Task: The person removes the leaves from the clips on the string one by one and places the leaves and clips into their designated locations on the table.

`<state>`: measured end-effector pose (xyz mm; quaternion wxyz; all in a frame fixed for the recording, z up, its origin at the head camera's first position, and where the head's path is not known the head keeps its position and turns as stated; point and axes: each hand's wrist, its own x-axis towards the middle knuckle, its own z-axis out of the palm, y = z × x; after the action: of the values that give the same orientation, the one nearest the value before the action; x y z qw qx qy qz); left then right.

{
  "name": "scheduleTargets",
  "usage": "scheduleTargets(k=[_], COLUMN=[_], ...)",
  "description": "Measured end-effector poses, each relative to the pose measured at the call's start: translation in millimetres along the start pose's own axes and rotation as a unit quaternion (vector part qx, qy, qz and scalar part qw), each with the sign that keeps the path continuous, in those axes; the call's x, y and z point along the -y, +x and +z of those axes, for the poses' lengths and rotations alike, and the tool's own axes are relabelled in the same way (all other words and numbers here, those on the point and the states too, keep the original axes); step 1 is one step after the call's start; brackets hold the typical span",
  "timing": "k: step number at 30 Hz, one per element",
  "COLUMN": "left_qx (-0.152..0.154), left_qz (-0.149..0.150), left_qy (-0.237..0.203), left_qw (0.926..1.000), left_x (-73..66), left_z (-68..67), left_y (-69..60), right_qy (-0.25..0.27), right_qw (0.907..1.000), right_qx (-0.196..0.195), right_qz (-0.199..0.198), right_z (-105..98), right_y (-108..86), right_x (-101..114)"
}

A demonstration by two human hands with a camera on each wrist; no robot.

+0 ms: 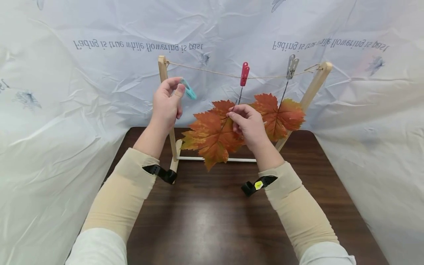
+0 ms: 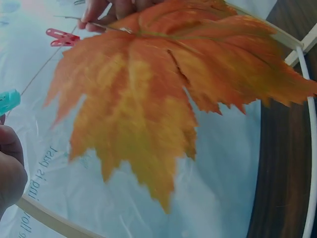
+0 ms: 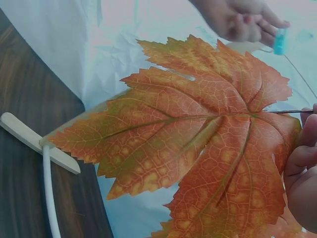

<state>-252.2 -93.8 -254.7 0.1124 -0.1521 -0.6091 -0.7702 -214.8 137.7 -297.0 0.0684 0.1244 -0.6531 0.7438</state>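
My left hand (image 1: 168, 101) pinches a teal clothespin (image 1: 188, 89) between thumb and fingers, near the left end of a thin string (image 1: 205, 70). With thumb and fingertips, my right hand (image 1: 249, 123) holds the dark stem (image 3: 285, 112) of an orange-red artificial maple leaf (image 1: 215, 138), below the string. A red clothespin (image 1: 244, 74) on the string grips another dark stem, whose leaf is largely hidden behind the held one. Farther right, a grey clothespin (image 1: 292, 67) holds the stem of an orange leaf (image 1: 278, 117). In the left wrist view the held leaf (image 2: 133, 99) covers much of the scene.
Two wooden posts carry the string, the left post (image 1: 163, 69) beside my left hand and the right post (image 1: 316, 84) beyond the leaves. A white rod (image 1: 241, 160) joins them low down. The frame stands on a dark wooden table (image 1: 205, 213), with printed white cloth (image 1: 109, 73) around it.
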Motion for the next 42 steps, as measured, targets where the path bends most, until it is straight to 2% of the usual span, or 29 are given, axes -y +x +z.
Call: scheduleTargets(k=[7, 16, 23, 31, 37, 42], left_qx=[-0.003, 0.005, 0.001, 0.009, 0.001, -0.005], left_qz=[-0.009, -0.029, -0.034, -0.053, -0.065, -0.082], left_qy=[0.004, 0.021, 0.030, 0.008, 0.026, 0.039], left_qw=[0.9999, 0.9993, 0.9990, 0.9985, 0.9976, 0.9958], left_x=[15.1, 30.7, 46.0, 66.8, 81.4, 94.7], left_z=[-4.6, -12.1, -20.1, -32.0, -42.3, -48.7], left_y=[-4.6, -14.2, -21.9, -30.8, -38.3, -44.5], right_qy=[0.039, 0.071, 0.101, 0.120, 0.127, 0.147], right_qw=[0.9987, 0.9957, 0.9915, 0.9873, 0.9835, 0.9766], right_qx=[-0.030, -0.059, -0.083, -0.103, -0.127, -0.152], right_qz=[-0.015, -0.009, 0.000, 0.011, 0.019, 0.040], right_z=[-14.2, -34.7, -51.3, -65.8, -74.7, -83.5], right_y=[-2.0, -12.9, -22.1, -30.1, -34.3, -40.2], right_x=[2.8, -4.0, -13.1, -24.7, -36.0, -46.0])
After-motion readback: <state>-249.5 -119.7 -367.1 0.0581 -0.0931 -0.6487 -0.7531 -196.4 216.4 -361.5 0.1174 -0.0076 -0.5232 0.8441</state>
